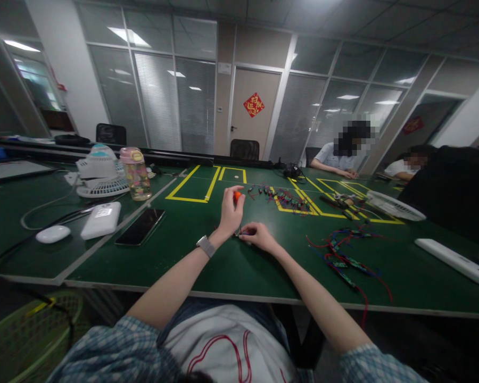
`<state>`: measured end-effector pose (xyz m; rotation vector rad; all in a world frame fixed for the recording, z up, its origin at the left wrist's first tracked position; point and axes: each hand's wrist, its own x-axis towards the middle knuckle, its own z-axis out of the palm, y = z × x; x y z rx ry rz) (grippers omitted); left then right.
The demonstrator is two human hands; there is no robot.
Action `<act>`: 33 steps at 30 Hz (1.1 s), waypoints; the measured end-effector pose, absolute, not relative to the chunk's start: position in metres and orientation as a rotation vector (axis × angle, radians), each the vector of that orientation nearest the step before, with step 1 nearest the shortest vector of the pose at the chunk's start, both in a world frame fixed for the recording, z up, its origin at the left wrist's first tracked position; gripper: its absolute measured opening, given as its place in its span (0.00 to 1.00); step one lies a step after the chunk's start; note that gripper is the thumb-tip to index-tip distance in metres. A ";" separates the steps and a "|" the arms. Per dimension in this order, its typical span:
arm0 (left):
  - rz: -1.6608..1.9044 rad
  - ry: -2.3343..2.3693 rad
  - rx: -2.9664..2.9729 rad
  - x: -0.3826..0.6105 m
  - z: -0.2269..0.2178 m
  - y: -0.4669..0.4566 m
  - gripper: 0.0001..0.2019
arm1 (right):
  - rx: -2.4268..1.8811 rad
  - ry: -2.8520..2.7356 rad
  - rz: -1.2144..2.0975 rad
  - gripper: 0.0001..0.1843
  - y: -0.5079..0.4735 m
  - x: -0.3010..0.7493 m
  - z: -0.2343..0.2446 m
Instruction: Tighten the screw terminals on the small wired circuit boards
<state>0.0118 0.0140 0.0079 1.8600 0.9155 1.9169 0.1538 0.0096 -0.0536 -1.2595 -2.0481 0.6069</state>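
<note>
Green worktable, close work with an orange-handled tool

Glass partitions and a wooden door line the far side at twelve o'clock, counted from the hands. The left hand (a watch circles its wrist) curls its fingers closed around the tool's orange handle, above the tabletop. Just beside it, toward four o'clock, the right hand pinches thumb and fingers together on a small piece; most of it is hidden, and whether the tool's tip touches it cannot be told. One cluster of wired circuit boards lies at two o'clock, a nearer bundle at about three. A dark-screened smartphone lies at nine, a white power bank beyond it; a drinking bottle stands at ten, beside a white fan. At two o'clock, a co-worker sits across the table.
</note>
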 end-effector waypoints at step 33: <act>1.960 0.938 1.995 0.014 0.009 0.007 0.08 | -1.228 -2.033 0.649 0.09 0.011 0.155 -0.056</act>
